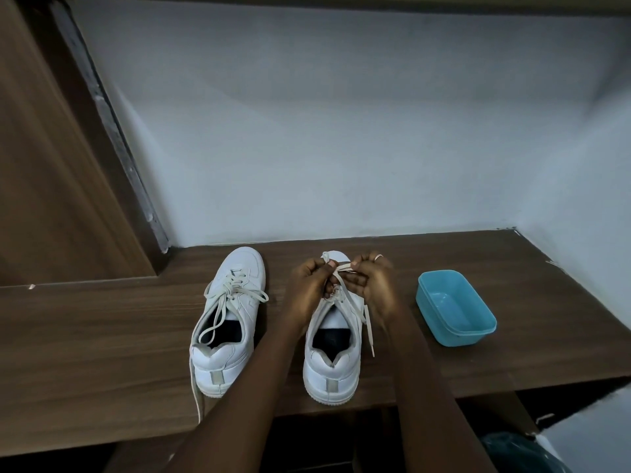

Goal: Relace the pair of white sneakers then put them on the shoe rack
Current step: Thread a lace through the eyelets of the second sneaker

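Two white sneakers stand heel-toward-me on a dark wooden desk (pixel 102 336). The left sneaker (pixel 227 322) is laced, with loose lace ends; one end trails over the desk's front edge. Over the right sneaker (pixel 333 356), my left hand (pixel 309 283) and my right hand (pixel 370 281) each pinch a part of its off-white lace (pixel 343 269) above the eyelets. One lace end (pixel 368 327) hangs down the shoe's right side. My hands hide the shoe's toe and most of its eyelets.
A blue plastic tub (pixel 456 307) sits on the desk to the right of the sneakers. A pale wall runs behind the desk and a wooden panel (pixel 51 165) rises at the left. A dark bag (pixel 522 452) lies below at the lower right.
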`<state>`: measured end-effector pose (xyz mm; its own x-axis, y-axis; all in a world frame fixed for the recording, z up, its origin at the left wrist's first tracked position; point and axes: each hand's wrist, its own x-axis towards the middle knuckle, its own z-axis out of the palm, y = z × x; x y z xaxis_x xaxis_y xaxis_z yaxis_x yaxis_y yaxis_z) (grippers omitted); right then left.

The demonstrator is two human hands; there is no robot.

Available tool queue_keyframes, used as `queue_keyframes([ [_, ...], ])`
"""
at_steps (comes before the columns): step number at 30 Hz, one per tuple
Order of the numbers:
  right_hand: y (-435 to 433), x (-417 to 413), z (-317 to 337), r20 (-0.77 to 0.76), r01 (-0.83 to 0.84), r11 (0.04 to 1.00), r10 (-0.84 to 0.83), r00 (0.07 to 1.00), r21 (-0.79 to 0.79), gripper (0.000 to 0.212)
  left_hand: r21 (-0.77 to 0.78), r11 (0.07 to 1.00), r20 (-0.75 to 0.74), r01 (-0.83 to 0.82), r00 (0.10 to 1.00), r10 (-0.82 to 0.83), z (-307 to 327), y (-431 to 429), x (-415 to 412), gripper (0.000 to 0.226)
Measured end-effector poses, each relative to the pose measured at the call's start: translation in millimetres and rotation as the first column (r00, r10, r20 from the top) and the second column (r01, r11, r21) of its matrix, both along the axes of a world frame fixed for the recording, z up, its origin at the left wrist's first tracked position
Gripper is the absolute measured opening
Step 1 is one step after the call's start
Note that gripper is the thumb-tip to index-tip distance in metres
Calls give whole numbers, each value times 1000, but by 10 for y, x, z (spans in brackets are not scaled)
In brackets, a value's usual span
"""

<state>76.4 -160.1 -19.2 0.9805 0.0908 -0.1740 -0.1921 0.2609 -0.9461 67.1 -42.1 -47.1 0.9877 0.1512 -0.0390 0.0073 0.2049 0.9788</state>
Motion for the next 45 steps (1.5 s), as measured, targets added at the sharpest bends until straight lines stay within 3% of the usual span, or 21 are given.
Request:
queue_keyframes([
  [4, -13, -24, -52, 131, -70, 973, 100, 986, -220, 16, -9, 1000, -8, 19, 1000, -19, -15, 20, -6, 15],
  [6, -12, -40, -57, 213, -33, 918, 127, 969, -396, 21, -39, 999, -8, 28, 1000, -28, -33, 34, 3, 8],
  [8, -22, -37, -45, 262, 44, 844, 116, 958, -534, 26, -39, 998, 4, 47, 999, -47, -38, 51, 11, 17],
  [12, -31, -23, -37, 368, 144, 716, 167, 915, -683, 11, 38, 991, 17, 132, 991, -132, -47, 98, 32, 42],
  [14, -19, -33, -36, 429, 232, 621, 187, 884, -749, 7, 65, 986, -9, 154, 988, -154, -80, 129, 28, 35],
  [16, -12, -21, -47, 454, 301, 549, 165, 876, -780, 10, 230, 959, -40, 163, 987, -158, -89, 184, 6, 33],
  [17, -12, -17, -46, 455, 320, 532, 142, 879, -784, 12, 387, 907, -43, 167, 986, -163, -71, 210, -12, 27],
  [20, -8, -2, -74, 433, 308, 495, 160, 887, -813, 20, 785, 614, 15, 86, 987, -158, -51, 237, -10, 11],
  [23, 22, 14, -134, 365, 245, 334, 368, 855, -910, 28, 867, 492, 173, -76, 973, -153, -41, 198, -31, 18],
  [25, 34, 40, -180, 288, 167, 311, 399, 871, -936, 29, 881, 449, 242, -146, 956, -165, -96, 177, -33, 20],
  [27, 38, 60, -207, 211, 66, 354, 387, 898, -933, 28, 885, 430, 269, -178, 950, -162, -103, 173, -35, 17],
  [29, 29, 97, -249, 179, -47, 568, 335, 925, -822, 34, 877, 457, 253, -150, 952, -173, -104, 178, -22, 16],
  [31, -4, 113, -290, 137, -107, 806, 227, 964, -583, 30, 847, 524, 214, -94, 961, -174, -104, 189, -15, 22],
  [33, -39, 110, -320, 80, -149, 914, 192, 978, -378, 35, 806, 589, 210, -61, 960, -187, -108, 206, 2, 32],
  [35, -55, 103, -337, 70, -161, 958, 182, 981, -239, 39, 775, 632, 213, -20, 949, -231, -108, 218, 5, 45],
  [37, -44, 87, -320, 67, -165, 972, 179, 982, -170, 39, 788, 616, 217, 7, 932, -289, -105, 215, -1, 54],
  [39, -18, 57, -291, 24, -171, 977, 175, 984, -125, 39, 772, 634, 288, -37, 910, -298, -98, 173, -23, 46],
  [42, -2, 34, -261, -7, -142, 979, 143, 990, -145, 43, 695, 698, 437, -171, 871, -223, -60, 112, -66, 37],
  [45, 3, 13, -271, -27, -78, 990, 75, 997, -114, 37, 584, 782, 456, -217, 885, -95, -90, 76, -64, 35],
])
